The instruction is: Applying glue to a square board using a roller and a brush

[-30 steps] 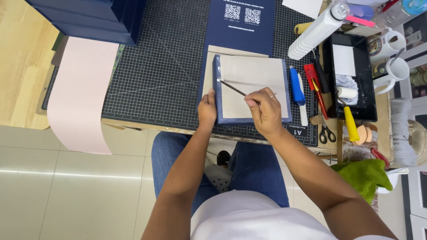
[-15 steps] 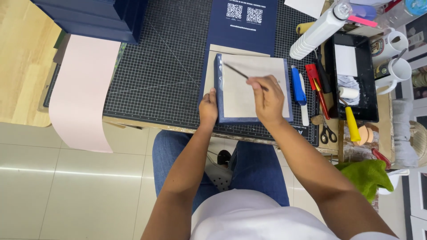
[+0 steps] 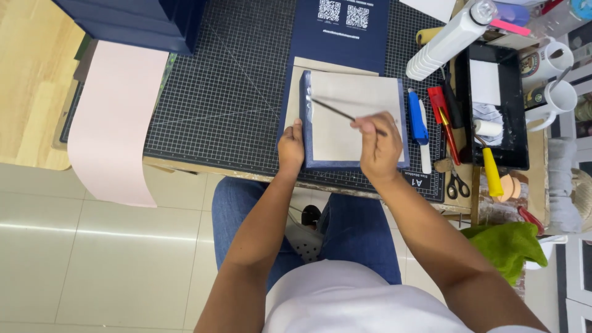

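Head view, earlier pictures. The thin brush lies lower and flatter across the grey board; the right hand sits near the board's lower right part.

Head view, now. Grey board (image 3: 354,117) with blue cloth border, flat on the grid cutting mat (image 3: 234,92), which covers the worktop. Left hand (image 3: 291,148), at 9 o'clock of the board: fingers curled over the lower left corner, pressing it down, holding nothing else. Right hand (image 3: 379,145), at 4 o'clock of the board: fingers pinched shut around the handle of the thin brush (image 3: 336,111). The brush tip now reaches the upper left edge, toward 10 o'clock; the stroke has shifted from mid-board up to the left border, so that border looks to be the part being coated.

Blue knife (image 3: 417,117) at 3 o'clock of the board, just beside it. Scissors (image 3: 457,183) at 4 o'clock. Black tray (image 3: 493,111) further right. Pink paper strip (image 3: 114,123) well apart at 9 o'clock, hanging over the worktop's edge.
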